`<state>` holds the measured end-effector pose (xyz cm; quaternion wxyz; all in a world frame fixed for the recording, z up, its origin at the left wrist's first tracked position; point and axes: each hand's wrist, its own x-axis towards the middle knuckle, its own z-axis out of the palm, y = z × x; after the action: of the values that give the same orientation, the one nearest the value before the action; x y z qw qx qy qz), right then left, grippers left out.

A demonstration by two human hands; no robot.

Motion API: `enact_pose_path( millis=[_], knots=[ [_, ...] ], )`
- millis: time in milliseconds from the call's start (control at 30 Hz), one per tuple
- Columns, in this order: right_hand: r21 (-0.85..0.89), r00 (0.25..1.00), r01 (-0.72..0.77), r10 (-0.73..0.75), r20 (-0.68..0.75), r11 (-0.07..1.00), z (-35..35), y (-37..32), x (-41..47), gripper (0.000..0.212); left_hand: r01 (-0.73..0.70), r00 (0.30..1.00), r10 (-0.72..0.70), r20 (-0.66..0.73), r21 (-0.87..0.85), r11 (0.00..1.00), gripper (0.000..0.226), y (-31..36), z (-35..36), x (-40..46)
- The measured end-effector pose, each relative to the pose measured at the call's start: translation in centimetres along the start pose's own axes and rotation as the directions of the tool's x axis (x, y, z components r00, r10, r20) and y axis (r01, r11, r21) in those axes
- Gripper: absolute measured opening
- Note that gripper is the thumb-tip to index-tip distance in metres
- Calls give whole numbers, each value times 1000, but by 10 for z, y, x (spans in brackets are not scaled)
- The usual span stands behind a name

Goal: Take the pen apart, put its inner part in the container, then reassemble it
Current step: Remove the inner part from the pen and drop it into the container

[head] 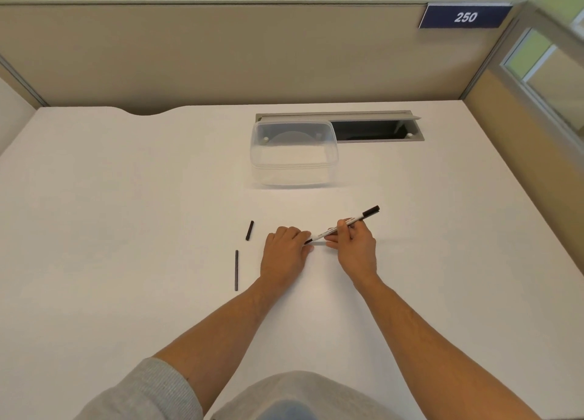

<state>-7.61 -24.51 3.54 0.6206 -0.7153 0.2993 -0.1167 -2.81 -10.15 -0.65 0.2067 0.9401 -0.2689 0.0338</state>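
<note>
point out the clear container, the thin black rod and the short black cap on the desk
clear container (294,170), head view, front wall
thin black rod (236,270), head view, middle of its length
short black cap (249,230), head view, its middle

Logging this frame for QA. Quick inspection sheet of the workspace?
Surface: white desk, clean.
Job's things: pen body held in both hands; short black cap and thin black inner rod lying loose on the desk; clear container empty, beyond the hands.
Clutter: nothing seen.
Grippers: left hand at the pen's lower end, right hand around its middle.
Cables: nothing seen; open cable hatch.
Surroundings: beige partition, sign 250.
</note>
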Motion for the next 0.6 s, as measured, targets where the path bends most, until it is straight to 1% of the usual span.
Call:
enact_pose_path(
  millis=[67, 200, 333, 433, 533, 600],
  knots=[
    [69, 999, -43, 42, 6, 997, -2, 3, 2, 20, -8, 1000, 7, -21, -4, 1000, 10, 0, 2, 1],
    [163, 996, -88, 84, 36, 983, -4, 6, 6, 19, 14, 999, -15, -50, -13, 1000, 8, -3, 1, 1],
    [264, 991, -136, 124, 58, 955, -4, 2, 11, 20, 24, 999, -25, -47, -6, 1000, 7, -15, -7, 0],
    [325, 986, -163, 147, 72, 932, -3, -3, 15, 20, 10, 998, -9, -64, 5, 1000, 11, -27, -14, 0],
    [378, 984, -178, 160, 80, 909, -2, -9, 19, 18, -17, 994, 20, -104, 31, 999, 23, -37, -22, -1],
    [410, 981, -191, 171, 87, 892, -1, -12, 21, 20, -27, 991, 34, -127, 59, 998, 21, -41, -29, -1]
  ],
)
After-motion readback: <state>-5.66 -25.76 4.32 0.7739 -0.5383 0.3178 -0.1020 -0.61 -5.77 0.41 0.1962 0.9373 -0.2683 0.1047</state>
